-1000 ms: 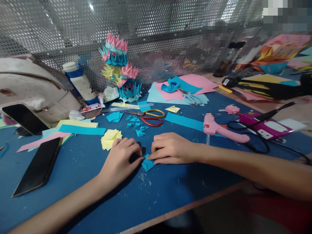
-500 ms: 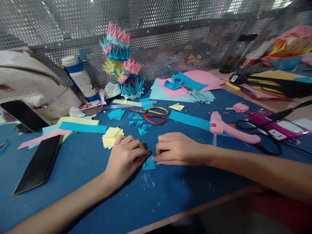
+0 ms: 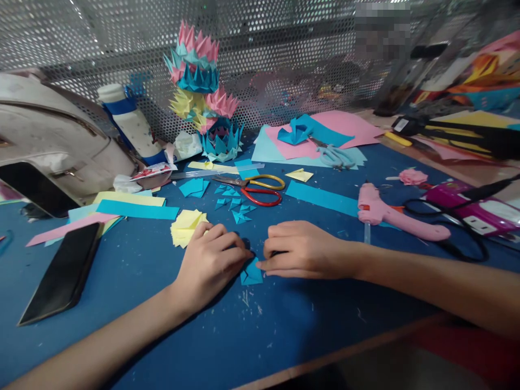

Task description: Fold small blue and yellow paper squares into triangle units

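Below the centre of the frame, a small blue paper piece (image 3: 252, 274) is pressed to the table (image 3: 195, 346) by the curled fingers of the left hand (image 3: 215, 260) and the fingertips of the right hand (image 3: 298, 250). Beyond them, small blue folded triangles (image 3: 234, 203) are scattered beside red-and-yellow-handled scissors (image 3: 260, 189); folded paper flowers (image 3: 197, 78) are stacked at upper left.

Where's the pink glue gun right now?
In the head view, the pink glue gun lies on the right side of the table, between the blue strip and the purple box.
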The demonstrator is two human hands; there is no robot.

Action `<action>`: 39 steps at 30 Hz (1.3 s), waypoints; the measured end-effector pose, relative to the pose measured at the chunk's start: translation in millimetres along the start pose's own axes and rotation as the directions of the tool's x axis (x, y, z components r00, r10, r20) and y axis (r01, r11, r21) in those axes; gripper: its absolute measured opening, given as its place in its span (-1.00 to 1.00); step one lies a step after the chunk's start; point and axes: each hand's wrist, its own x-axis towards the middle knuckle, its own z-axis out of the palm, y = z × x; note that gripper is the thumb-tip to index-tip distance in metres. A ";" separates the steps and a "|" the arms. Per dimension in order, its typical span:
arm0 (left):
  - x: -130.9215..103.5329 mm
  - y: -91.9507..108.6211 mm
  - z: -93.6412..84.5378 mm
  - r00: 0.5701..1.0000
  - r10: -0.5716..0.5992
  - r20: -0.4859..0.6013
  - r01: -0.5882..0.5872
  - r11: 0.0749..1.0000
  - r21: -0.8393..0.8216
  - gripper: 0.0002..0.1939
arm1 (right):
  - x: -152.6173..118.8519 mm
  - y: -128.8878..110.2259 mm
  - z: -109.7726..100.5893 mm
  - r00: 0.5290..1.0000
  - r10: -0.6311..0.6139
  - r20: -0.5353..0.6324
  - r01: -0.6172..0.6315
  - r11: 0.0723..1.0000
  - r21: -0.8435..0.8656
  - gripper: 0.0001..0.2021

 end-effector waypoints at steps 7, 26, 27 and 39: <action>-0.3 -2.0 -2.0 0.998 0.069 0.003 -0.069 0.998 0.013 -0.75 | -0.2 0.0 0.6 0.999 0.020 0.024 -0.020 1.000 -0.015 -0.77; 2.7 -1.1 -1.3 0.997 -0.070 0.031 0.075 0.978 -0.196 -0.92 | 2.5 6.5 3.2 0.971 0.207 -0.119 -0.178 0.960 0.218 -0.82; 3.2 -0.3 -1.8 0.997 -0.073 0.036 0.080 0.970 -0.229 -0.93 | 3.2 7.6 3.7 0.967 0.220 -0.124 -0.184 0.951 0.249 -0.82; 7.1 11.7 -3.9 0.976 -0.185 0.115 0.217 0.849 -0.482 -0.76 | 10.3 -1.6 0.7 0.991 0.129 -0.016 -0.123 0.967 0.223 -0.79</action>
